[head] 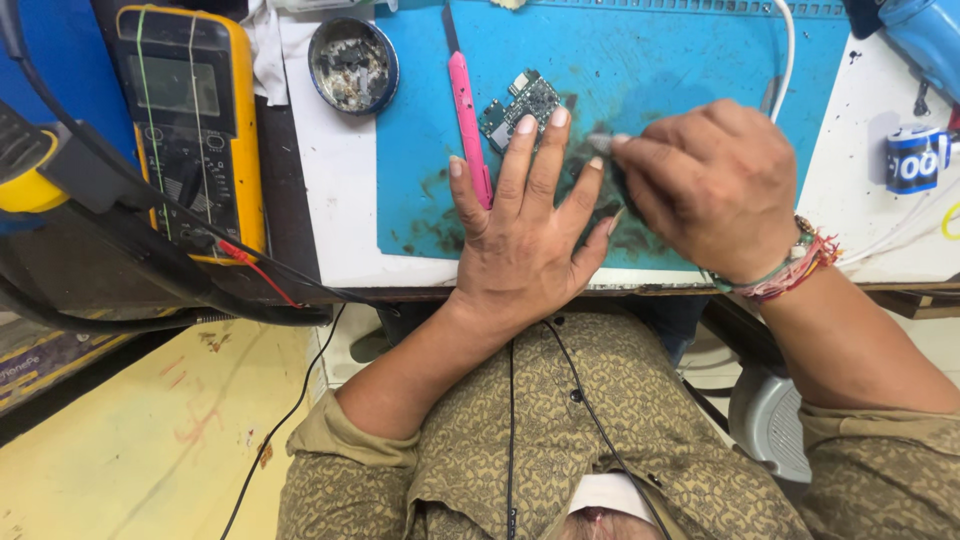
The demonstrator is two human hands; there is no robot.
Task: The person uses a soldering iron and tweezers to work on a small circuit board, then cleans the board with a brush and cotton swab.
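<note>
My left hand (520, 220) lies flat with fingers spread on a stained blue work mat (660, 70). Its fingertips reach toward a small green circuit board (520, 102) near the mat's top. My right hand (715, 185) is curled shut beside it, pinching a small dark thing at its fingertips, pressed against the mat; what that thing is I cannot tell. A pink-handled tool (468, 120) lies on the mat just left of my left hand.
A yellow multimeter (195, 120) with red and black leads stands at the left. A round tin (352, 65) of grey residue sits above the mat's left edge. A white cable (786, 50) and a blue-and-white roll (912, 158) are at the right.
</note>
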